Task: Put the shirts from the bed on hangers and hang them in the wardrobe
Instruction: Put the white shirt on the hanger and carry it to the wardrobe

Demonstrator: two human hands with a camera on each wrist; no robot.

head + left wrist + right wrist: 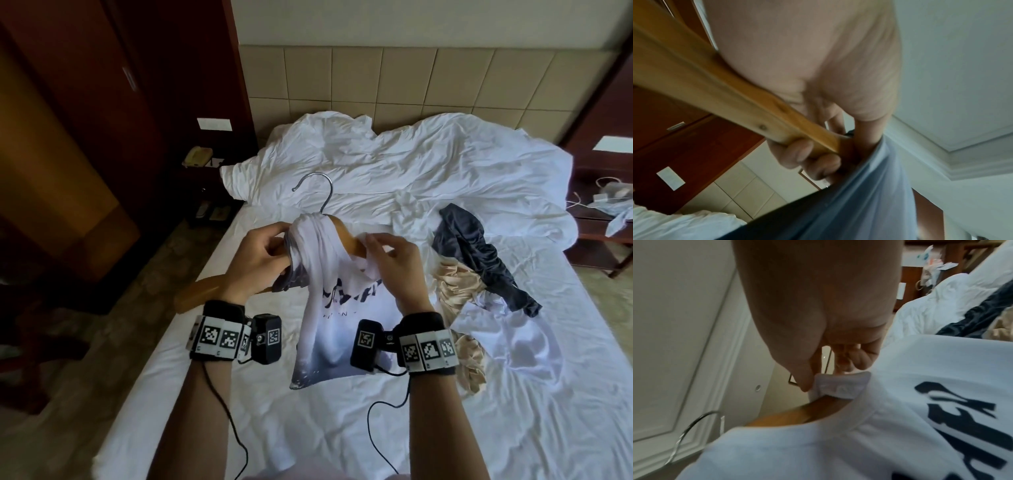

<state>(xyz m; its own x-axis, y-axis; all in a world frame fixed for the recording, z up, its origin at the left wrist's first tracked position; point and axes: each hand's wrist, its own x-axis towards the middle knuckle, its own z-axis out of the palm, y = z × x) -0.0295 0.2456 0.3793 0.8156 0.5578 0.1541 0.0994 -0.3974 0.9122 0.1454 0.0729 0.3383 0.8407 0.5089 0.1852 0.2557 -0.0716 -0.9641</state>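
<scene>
the white printed t-shirt (337, 308) is up in the air over the bed (376, 428), bunched at the neck around a wooden hanger (346, 240) whose metal hook (317, 190) pokes out the top, so you're mid-threading, not done. your left hand (255, 260) has its fingers curled tight round the hanger's left arm with a bit of fabric caught under them, which looks like the anchor that keeps the whole thing from swinging. your right hand (394, 260) is in a narrow pinch on the collar edge, thumb and fingertips (805, 384) nipping the ribbed band so it can be stretched over the right shoulder of the hanger, where bare wood shows in the neck opening. i'd guess that collar needs a gentle tug, or it'll pop back off. just to the right on the sheet lie a dark grey shirt (479, 250), a beige garment (459, 291) and another white shirt (507, 339), all waiting their turn. crumpled white duvet (411, 164) sits up by the padded headboard (394, 78), and the dark wooden wardrobe (85, 113) is off to your left.
</scene>
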